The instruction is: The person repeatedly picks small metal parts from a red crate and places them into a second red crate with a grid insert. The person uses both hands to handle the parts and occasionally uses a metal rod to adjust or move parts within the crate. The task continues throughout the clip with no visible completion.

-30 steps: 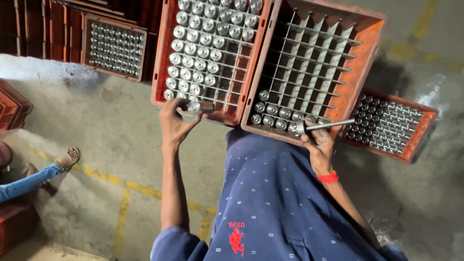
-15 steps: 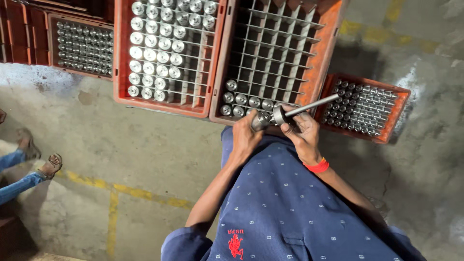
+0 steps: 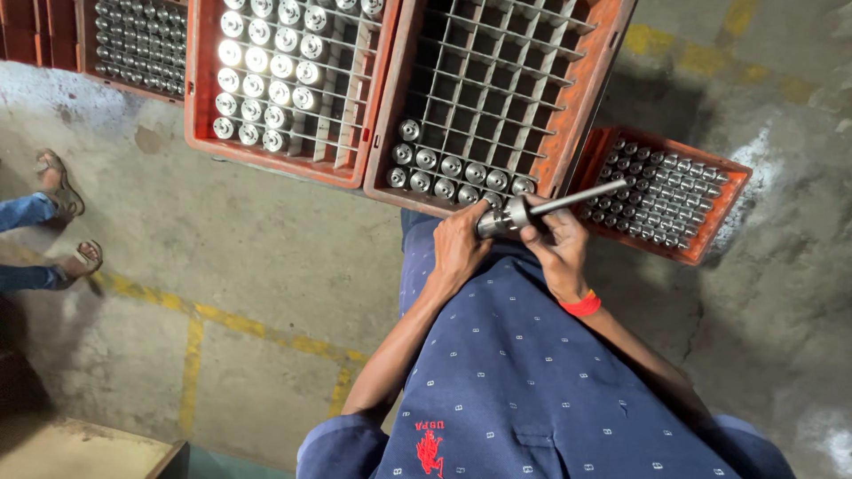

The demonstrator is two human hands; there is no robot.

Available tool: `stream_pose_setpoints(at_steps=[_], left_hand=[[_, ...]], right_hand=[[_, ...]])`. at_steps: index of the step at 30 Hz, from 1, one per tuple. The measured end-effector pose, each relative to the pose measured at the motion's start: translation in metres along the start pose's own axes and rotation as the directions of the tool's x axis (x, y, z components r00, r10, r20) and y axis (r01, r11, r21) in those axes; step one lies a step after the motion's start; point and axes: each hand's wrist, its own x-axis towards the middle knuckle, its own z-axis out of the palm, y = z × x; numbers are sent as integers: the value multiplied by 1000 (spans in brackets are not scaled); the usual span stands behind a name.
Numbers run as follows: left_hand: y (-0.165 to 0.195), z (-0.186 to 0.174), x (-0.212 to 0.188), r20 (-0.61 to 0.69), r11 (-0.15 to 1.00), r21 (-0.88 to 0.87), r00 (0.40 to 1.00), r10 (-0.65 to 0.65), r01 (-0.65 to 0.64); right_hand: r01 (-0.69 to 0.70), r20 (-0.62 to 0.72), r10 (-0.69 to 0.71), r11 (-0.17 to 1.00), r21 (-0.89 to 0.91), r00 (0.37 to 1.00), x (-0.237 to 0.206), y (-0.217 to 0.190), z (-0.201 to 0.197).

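Since half a second ago: left hand [image 3: 459,241] and right hand [image 3: 557,248] still both clenched on the slim metal rod with cylindrical head [image 3: 532,209], just below the gridded orange crate [image 3: 581,98]. That crate holds one near row of steel cylinders [image 3: 454,167]; the orange crate left of it [image 3: 202,106] is half full.

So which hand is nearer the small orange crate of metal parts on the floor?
Right. The right hand holds the metal rod just beside the small orange crate; the left hand is farther away.

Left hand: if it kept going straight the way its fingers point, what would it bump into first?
Probably the near row of metal cylinders in the orange crate just beyond the left hand, though depth is unclear.
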Motion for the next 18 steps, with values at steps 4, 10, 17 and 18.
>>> stream_pose_setpoints(at_steps=[4,10,17,18], left_hand=[[-22,-7,17,140,997,78,990,0,-11],[-65,-27,43,321,996,-13,943,84,-84],[-126,-33,89,247,812,406,906,344,-419],[-131,-30,93,261,798,384,884,388,-464]], right_hand=[[81,105,-83,996,26,991,14,23,12],[-50,128,39,995,84,991,50,60,14],[169,-329,-52,925,339,943,58,71,11],[190,-358,-47,907,375,933,56,71,11]])
